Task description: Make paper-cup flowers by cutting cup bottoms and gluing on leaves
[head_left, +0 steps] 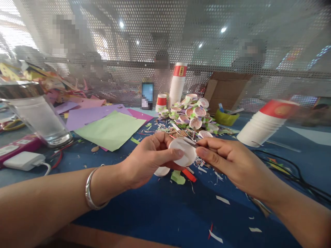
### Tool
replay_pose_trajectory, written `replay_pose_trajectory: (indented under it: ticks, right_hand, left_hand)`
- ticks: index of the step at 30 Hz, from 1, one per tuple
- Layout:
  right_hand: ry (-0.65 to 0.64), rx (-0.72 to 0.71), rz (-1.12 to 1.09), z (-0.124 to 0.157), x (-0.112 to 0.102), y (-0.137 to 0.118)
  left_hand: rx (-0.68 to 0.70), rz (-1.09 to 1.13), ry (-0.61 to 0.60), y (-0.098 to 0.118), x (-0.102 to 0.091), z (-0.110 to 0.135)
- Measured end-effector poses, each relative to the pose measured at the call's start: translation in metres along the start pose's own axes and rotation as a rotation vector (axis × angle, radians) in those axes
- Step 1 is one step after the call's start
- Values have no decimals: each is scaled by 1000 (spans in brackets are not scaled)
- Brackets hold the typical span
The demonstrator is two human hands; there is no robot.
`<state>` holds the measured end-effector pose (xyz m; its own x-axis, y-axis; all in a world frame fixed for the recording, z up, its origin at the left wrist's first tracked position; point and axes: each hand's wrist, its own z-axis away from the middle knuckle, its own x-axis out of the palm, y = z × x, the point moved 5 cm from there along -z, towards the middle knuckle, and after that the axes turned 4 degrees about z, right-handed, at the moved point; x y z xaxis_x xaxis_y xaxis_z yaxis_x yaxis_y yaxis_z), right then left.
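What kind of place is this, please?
Probably a shared craft workshop table: coloured paper sheets, stacks of paper cups, a pile of decorated cup pieces and cut scraps lie on it, and the left hand holds a white disc.

The disc [182, 151] looks like matt white paper; the bangle [91, 193] is shiny metal; the jar [38, 117] is clear glass.

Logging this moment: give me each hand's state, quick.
Left hand: closed, pinching a white disc.
Right hand: closed on a thin metal tool touching the disc.
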<state>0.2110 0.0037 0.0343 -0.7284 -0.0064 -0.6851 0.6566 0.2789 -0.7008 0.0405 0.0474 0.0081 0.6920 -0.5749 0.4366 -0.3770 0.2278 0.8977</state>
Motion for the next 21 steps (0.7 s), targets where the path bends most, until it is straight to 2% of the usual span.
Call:
replay_pose_trajectory:
  ticks: [4,8,14,21]
  right_hand:
    - [38,-18,6,2,-2,2]
    - [31,6,-11,4,-2,5]
    - [41,-16,15,4,-3,5]
    - [44,-27,20,5,-4,3]
  left_hand:
    - [65,-44,-36,1,2,1]
    - [129,-83,-5,3,1,1]
    - [128,-90,-5,2,2,2]
    - [144,-69,-63,3,4,1]
